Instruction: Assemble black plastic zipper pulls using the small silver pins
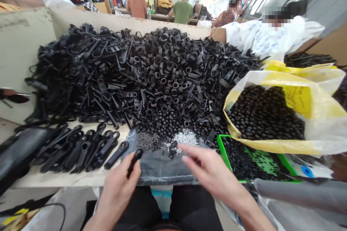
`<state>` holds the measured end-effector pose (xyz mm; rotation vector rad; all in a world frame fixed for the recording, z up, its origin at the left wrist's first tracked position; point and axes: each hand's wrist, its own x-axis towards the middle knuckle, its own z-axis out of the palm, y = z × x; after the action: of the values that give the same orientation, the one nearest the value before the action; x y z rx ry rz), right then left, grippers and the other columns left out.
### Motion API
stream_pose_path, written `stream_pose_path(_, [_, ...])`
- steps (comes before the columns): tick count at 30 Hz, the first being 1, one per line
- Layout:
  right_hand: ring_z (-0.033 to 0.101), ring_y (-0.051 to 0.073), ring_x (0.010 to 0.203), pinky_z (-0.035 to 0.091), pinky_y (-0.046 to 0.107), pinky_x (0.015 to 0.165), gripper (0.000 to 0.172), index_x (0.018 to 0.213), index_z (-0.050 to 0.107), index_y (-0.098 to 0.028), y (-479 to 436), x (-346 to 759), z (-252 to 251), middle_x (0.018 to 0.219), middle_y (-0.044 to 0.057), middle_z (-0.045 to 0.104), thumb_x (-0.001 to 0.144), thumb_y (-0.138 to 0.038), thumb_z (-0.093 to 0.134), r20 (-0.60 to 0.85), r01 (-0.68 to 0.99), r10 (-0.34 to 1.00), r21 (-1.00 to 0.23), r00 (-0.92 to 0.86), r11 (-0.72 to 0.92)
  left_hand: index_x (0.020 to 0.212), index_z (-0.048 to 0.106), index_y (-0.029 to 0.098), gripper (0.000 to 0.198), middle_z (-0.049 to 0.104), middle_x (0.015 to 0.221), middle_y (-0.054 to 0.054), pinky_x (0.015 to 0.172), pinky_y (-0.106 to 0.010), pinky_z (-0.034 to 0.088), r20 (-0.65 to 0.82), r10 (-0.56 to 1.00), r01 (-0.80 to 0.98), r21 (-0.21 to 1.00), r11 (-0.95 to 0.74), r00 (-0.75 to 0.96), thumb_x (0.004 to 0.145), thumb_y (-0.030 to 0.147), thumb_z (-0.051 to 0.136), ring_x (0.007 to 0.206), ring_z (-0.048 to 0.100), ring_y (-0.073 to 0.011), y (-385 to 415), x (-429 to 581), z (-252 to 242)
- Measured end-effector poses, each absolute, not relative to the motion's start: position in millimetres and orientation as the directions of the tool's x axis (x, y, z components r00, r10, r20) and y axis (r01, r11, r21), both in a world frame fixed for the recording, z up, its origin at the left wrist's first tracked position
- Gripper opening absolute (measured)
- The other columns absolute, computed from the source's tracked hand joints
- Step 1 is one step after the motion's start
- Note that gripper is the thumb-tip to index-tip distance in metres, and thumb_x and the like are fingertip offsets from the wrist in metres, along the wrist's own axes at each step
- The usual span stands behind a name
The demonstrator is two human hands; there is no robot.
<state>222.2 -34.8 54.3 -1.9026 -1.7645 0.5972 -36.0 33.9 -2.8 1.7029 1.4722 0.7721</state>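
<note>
My left hand [119, 178] is closed around a black plastic handle-like piece [135, 159], mostly hidden by the fingers. Over the front of the table, my right hand [210, 166] has its fingers stretched out and slightly apart at the edge of a small heap of silver metal pins [186, 138]. Beside the pins lies a patch of tiny dark-brown pieces [148, 141], with round black beads [164, 121] just behind. A dark mat [165, 169] lies under both hands. Several black ring-ended handles [81, 149] lie in a row to the left.
A large mound of black plastic parts [108, 68] fills the middle and back. At right are an open yellow-white bag [260, 146] of black beads and a green tray [223, 151] of small black pieces. A grey cylinder [298, 193] juts in lower right. Several people sit beyond.
</note>
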Motion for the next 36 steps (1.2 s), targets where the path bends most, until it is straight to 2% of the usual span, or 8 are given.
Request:
stream_pose_path(3, [0.061,0.015,0.05,0.044,0.025,0.051,0.036,0.118,0.076,-0.023,-13,258,42,0.058,-0.004,0.064,0.099,-0.046,0.057,0.157,0.787,0.898,-0.558,0.411,-0.263,0.096,0.074,0.022,0.032,0.072,0.071,-0.001,0.054,-0.022,0.045,-0.075,0.995,0.438,0.898,0.04,0.063,0.071,0.043,0.076,0.058,0.06,-0.0161,43,-40,6])
stream_pose_path(7, [0.07,0.019,0.075,0.051,0.029,0.066,0.035,0.116,0.076,-0.02,13,287,23,0.092,0.006,0.075,0.102,-0.036,0.048,0.378,0.851,0.785,-0.4,0.491,-0.34,0.096,0.068,0.018,0.044,0.054,0.052,0.008,0.035,-0.017,0.018,-0.395,0.918,-0.016,0.918,0.396,0.024,0.066,0.047,0.081,0.033,0.029,-0.0042,41,-21,15])
stream_pose_path(10, [0.07,0.021,0.086,0.051,0.029,0.066,0.03,0.117,0.076,-0.021,18,294,16,0.11,0.009,0.07,0.097,-0.033,0.056,0.383,0.889,0.812,-0.316,0.44,-0.333,0.092,0.067,0.014,0.044,0.05,0.052,0.011,0.036,-0.015,0.019,-0.536,0.838,-0.237,0.805,0.544,0.101,0.065,0.045,0.083,0.033,0.022,0.0001,38,-7,19])
stream_pose_path(17, [0.068,0.017,0.08,0.046,0.026,0.061,0.023,0.103,0.08,-0.022,23,302,10,0.109,0.008,0.07,0.098,-0.023,0.057,0.378,0.941,0.867,-0.228,0.323,-0.251,0.116,0.067,0.013,0.048,0.071,0.083,-0.003,0.06,-0.02,0.043,-0.544,0.756,-0.309,0.696,0.649,0.363,0.078,0.037,0.085,0.063,0.057,-0.0082,30,11,13])
stream_pose_path(22, [0.071,0.02,0.091,0.055,0.031,0.08,0.019,0.103,0.079,-0.024,12,270,18,0.113,0.008,0.075,0.1,-0.033,0.062,0.563,0.862,0.797,-0.495,0.218,0.114,0.117,0.064,0.014,0.041,0.076,0.104,-0.01,0.076,-0.029,0.043,-0.504,0.753,-0.355,0.672,0.65,0.424,0.078,0.023,0.07,0.083,0.065,-0.0173,28,10,15])
stream_pose_path(27, [0.073,0.02,0.08,0.059,0.029,0.071,0.022,0.106,0.08,-0.025,-19,185,16,0.099,0.005,0.08,0.097,-0.04,0.066,0.151,0.271,0.971,-0.958,0.183,0.098,0.116,0.067,0.019,0.039,0.075,0.11,-0.006,0.083,-0.031,0.044,-0.48,0.796,-0.473,0.64,0.606,0.37,0.077,0.02,0.064,0.096,0.065,-0.0201,22,7,18])
stream_pose_path(31, [0.071,0.019,0.074,0.058,0.028,0.068,0.041,0.119,0.074,-0.022,-30,137,3,0.079,0.003,0.077,0.086,-0.046,0.079,-0.104,-0.085,0.967,-0.993,0.231,-0.087,0.114,0.071,0.021,0.033,0.073,0.121,-0.004,0.103,-0.034,0.042,-0.455,0.829,-0.567,0.608,0.556,0.325,0.081,0.024,0.066,0.122,0.059,-0.0246,14,10,18])
stream_pose_path(36, [0.065,0.014,0.063,0.053,0.024,0.057,0.037,0.102,0.068,-0.021,-27,126,-2,0.077,0.002,0.075,0.08,-0.046,0.084,-0.187,-0.218,0.921,-0.969,0.341,-0.116,0.115,0.072,0.022,0.031,0.072,0.128,-0.005,0.118,-0.04,0.032,-0.41,0.859,-0.553,0.659,0.511,0.305,0.085,0.026,0.068,0.137,0.05,-0.028,3,13,12])
